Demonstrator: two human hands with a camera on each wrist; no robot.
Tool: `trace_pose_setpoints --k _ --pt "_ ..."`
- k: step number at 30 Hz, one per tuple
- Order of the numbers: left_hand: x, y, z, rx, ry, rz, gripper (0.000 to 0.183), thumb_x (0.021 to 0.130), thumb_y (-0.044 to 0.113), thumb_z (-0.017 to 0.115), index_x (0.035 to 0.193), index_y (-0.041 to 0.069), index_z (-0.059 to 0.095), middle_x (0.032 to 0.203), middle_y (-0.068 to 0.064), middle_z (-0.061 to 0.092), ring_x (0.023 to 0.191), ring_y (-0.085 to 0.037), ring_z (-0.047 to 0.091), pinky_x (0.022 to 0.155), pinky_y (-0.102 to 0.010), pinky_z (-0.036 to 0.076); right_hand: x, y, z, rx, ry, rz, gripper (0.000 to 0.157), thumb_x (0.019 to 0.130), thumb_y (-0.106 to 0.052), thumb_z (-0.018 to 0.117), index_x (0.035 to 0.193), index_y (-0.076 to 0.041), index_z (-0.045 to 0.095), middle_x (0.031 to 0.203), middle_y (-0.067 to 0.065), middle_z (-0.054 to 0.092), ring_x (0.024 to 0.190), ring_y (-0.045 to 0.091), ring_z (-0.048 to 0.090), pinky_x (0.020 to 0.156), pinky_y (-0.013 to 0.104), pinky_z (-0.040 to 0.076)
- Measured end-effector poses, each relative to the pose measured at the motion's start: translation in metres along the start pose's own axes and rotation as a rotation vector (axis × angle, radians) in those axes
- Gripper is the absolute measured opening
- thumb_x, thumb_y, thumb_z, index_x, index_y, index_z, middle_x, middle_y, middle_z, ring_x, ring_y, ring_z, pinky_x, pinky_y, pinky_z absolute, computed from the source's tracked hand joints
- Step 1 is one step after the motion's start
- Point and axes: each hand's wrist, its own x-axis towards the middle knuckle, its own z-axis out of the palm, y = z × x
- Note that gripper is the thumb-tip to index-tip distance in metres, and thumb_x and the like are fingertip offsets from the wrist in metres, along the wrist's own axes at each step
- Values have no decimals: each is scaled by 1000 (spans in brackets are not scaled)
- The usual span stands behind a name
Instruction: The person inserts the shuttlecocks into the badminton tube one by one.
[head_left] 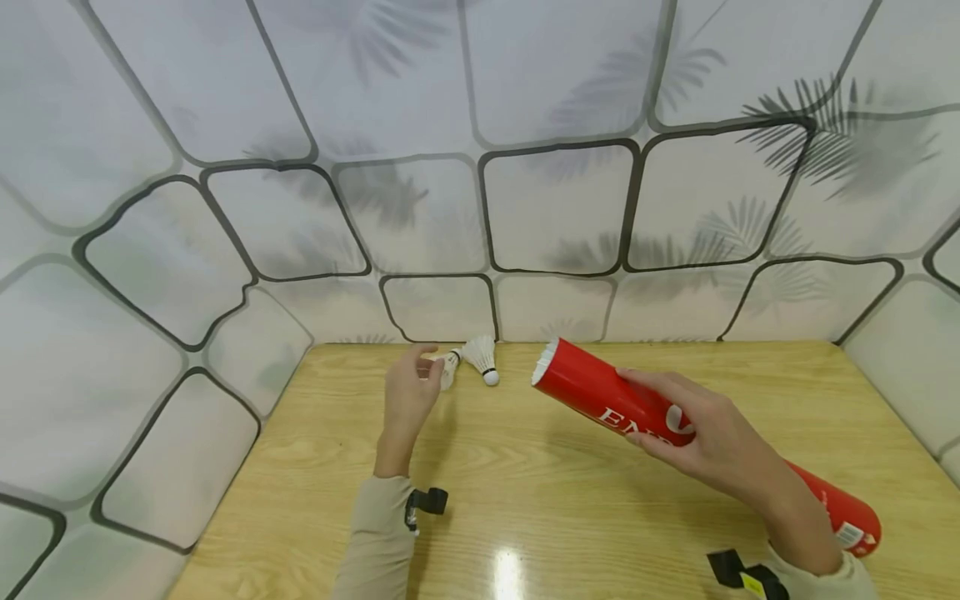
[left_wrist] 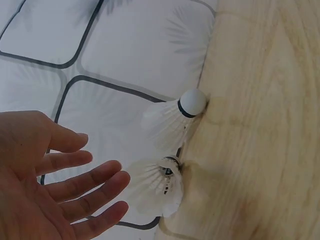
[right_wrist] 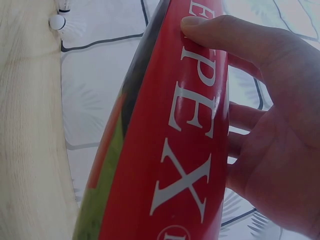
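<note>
Two white feather shuttlecocks lie at the back of the wooden table: one point(head_left: 482, 357) with its white cork toward me, the other point(head_left: 451, 369) just left of it. My left hand point(head_left: 411, 387) is beside the left shuttlecock. In the left wrist view its fingers are spread, loosely bent and hold nothing; both shuttlecocks point(left_wrist: 159, 187) are apart from them. My right hand point(head_left: 708, 429) grips a red shuttlecock tube point(head_left: 585, 379) with white lettering, tilted with its end up to the left. White scalloped edges show at that end. The hand and wrist hide the tube's middle.
A light wooden table point(head_left: 480, 500) carries the shuttlecocks. A wall covering point(head_left: 558, 208) with a stone and palm-leaf pattern stands behind the table and along its sides. A red end with a barcode point(head_left: 849, 533) shows past my right wrist.
</note>
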Motion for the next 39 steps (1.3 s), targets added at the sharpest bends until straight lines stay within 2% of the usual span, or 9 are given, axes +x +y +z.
trace_pose_setpoints --k 4,6,10,12,17,21,29,35,39 --pt "0 -9 9 57 -12 -40 33 99 13 64 131 3 65 99 -20 74 88 -37 73 71 -47 61 -1 0 0 10 -4 12 73 82 -16 89 146 -22 55 131 6 65 108 28 64 70 39 63" --pt "0 -13 13 34 -20 -42 34 99 12 64 132 3 64 102 -22 74 91 -38 73 73 -47 61 -1 -1 0 12 -4 14 73 82 -16 89 146 -22 55 131 6 65 108 28 64 69 38 63" --pt "0 -22 19 -108 -50 -78 35 100 10 64 134 1 63 118 -27 69 105 -44 70 84 -50 60 -1 -1 0 5 -1 6 74 81 -16 89 147 -23 55 130 5 65 108 28 64 70 39 62" --pt "0 -25 20 -189 -64 -118 37 100 11 65 136 1 61 125 -29 65 112 -45 67 90 -52 58 -1 0 1 -2 3 -4 75 80 -15 89 147 -22 55 130 5 66 108 27 65 72 40 62" --pt "1 -32 24 -284 -64 -140 37 99 9 66 133 -6 62 133 -30 61 118 -46 64 94 -52 56 0 -1 1 -11 9 -20 75 80 -14 90 146 -22 56 129 4 66 108 26 65 73 39 62" --pt "1 -36 27 -270 -11 -137 31 96 5 68 124 -9 66 129 -29 64 112 -45 67 91 -49 58 1 -1 1 -10 7 -27 75 79 -14 90 146 -22 56 129 3 66 108 25 65 73 38 62" --pt "2 -36 24 -221 141 -164 22 92 2 69 113 -4 73 117 -25 71 101 -44 72 87 -49 59 0 0 2 -2 6 -32 75 79 -13 90 146 -21 56 129 4 66 107 24 65 71 33 61" --pt "6 -30 19 -228 244 -93 13 92 1 71 104 -2 74 108 -20 74 92 -39 73 81 -50 60 0 -1 2 3 6 -21 75 79 -14 90 146 -21 56 129 4 66 107 25 64 69 34 61" --pt "9 -23 15 -294 245 -59 11 91 -3 72 102 -3 73 107 -18 73 98 -33 71 83 -39 60 1 -1 1 -14 9 -31 75 79 -13 90 146 -20 56 129 4 66 107 24 65 73 37 62"
